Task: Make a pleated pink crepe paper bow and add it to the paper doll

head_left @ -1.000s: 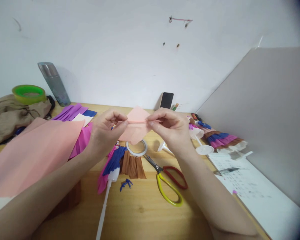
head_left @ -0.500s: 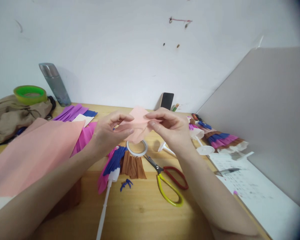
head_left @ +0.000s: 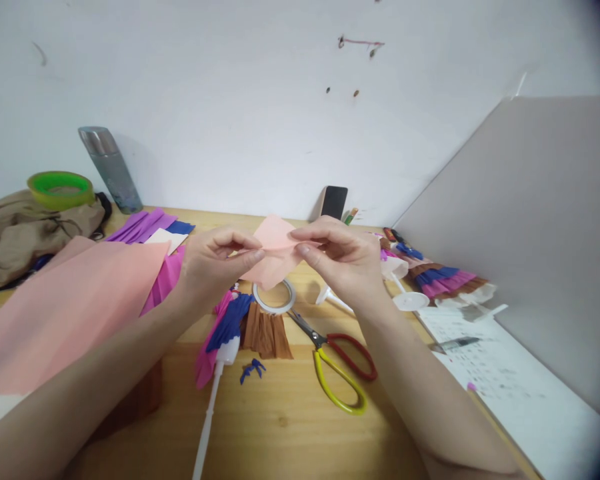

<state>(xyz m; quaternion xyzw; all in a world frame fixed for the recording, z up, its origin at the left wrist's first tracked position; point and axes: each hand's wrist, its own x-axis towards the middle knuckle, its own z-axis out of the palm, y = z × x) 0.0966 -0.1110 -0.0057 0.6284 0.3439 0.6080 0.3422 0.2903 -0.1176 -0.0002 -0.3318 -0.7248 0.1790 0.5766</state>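
Both my hands hold a small piece of pink paper (head_left: 275,257) up over the middle of the wooden table (head_left: 280,427). My left hand (head_left: 210,263) pinches its left side between thumb and fingers. My right hand (head_left: 343,260) pinches the right side, thumb below and fingers on top. A crease runs across the paper between the two grips. Right under the paper lies a roll of white tape (head_left: 274,297). Beside it lie red-and-yellow scissors (head_left: 337,367) and a paper doll on a white stick (head_left: 225,340).
A large pink sheet (head_left: 65,300) and purple and magenta pleated papers (head_left: 145,227) lie at left. Behind stand a grey bottle (head_left: 110,167), a green tape roll (head_left: 60,189) on brown cloth, and a phone (head_left: 333,201). At right lie a second doll (head_left: 440,280), a printed sheet (head_left: 510,387), a grey board (head_left: 540,227).
The paper's crease has been folded and pressed again; my left fingers slid along it and my right fingers shifted their pinch. Both hands stayed in place over the tape roll.
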